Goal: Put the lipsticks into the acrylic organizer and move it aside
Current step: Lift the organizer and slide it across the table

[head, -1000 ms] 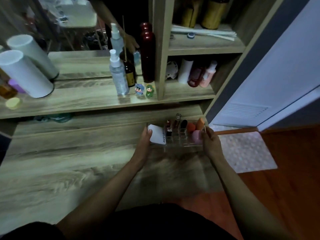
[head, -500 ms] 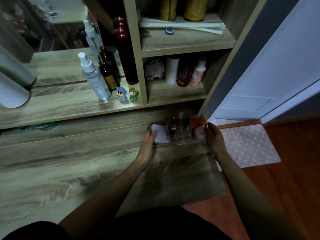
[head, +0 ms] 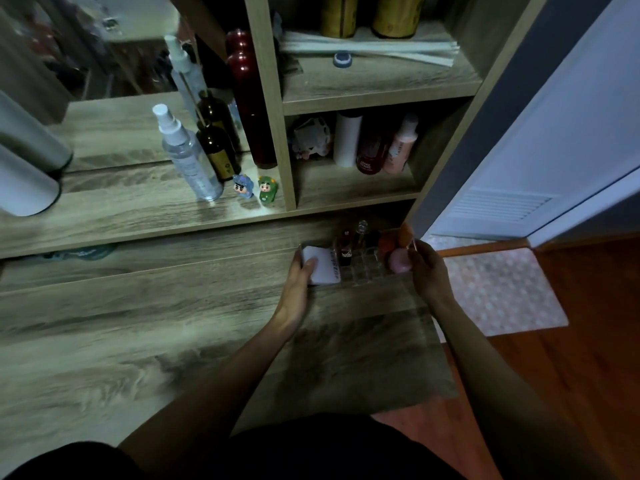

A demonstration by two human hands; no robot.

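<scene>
Acrylic organizer (head: 363, 271) between both hands, lipsticks (head: 345, 242) upright, writing illegible

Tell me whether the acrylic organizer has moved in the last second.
Yes. The acrylic organizer, held between left hand and right hand, has slid back toward the shelf unit.

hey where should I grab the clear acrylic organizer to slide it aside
Grip the acrylic organizer by its two short end walls, one hand from each side, as the left hand and right hand do now. It is wide and low, and lipsticks stand upright in its open top.
</scene>
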